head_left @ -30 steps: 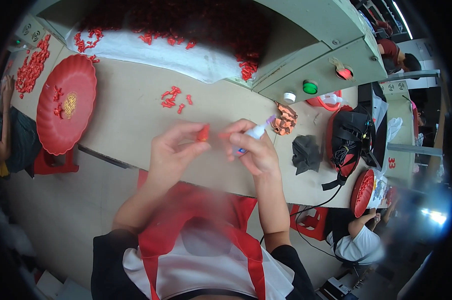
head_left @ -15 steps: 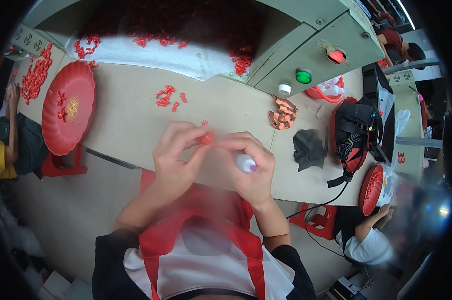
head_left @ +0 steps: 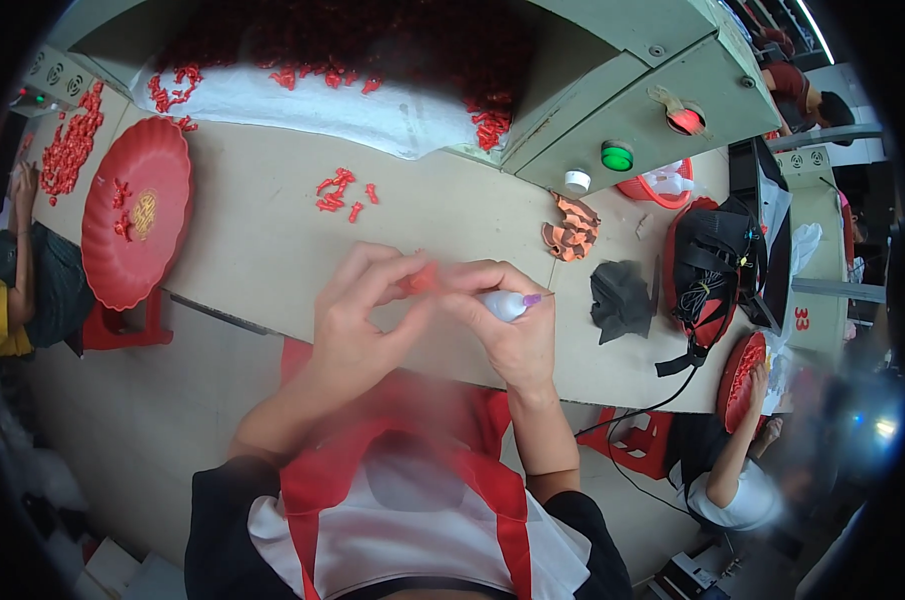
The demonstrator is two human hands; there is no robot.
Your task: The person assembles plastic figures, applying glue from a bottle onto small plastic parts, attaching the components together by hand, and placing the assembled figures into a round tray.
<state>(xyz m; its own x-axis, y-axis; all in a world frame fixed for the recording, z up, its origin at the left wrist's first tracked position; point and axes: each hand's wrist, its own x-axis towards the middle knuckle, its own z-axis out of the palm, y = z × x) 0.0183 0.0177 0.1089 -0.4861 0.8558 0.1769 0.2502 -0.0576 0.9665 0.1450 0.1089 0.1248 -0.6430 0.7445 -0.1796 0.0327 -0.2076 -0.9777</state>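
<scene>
My left hand (head_left: 365, 315) pinches a small red plastic piece (head_left: 422, 279) between thumb and fingertips over the table's near edge. Close against it, the thumb and fingertips of my right hand (head_left: 518, 345) meet at the same piece. Tucked in the right hand is a small white squeeze bottle (head_left: 504, 305) with a purple tip, which points off to the right. Fingers and blur partly cover the red piece, so its exact shape cannot be made out. Beyond my hands lie several loose red figure-like pieces (head_left: 337, 190) on the table (head_left: 263, 230).
A red scalloped tray (head_left: 163, 250) stands at left. Ahead, a pale green machine (head_left: 573, 130) shelters heaped red pieces on white cloth (head_left: 273, 115). At right are a patterned cloth (head_left: 573, 228), a dark cloth (head_left: 621, 300) and a black-red bag (head_left: 713, 260). Co-workers sit on both sides.
My right hand has closed in on the left, and its bottle has turned so the purple tip points more to the right. The right co-worker's hand has reached the red tray.
</scene>
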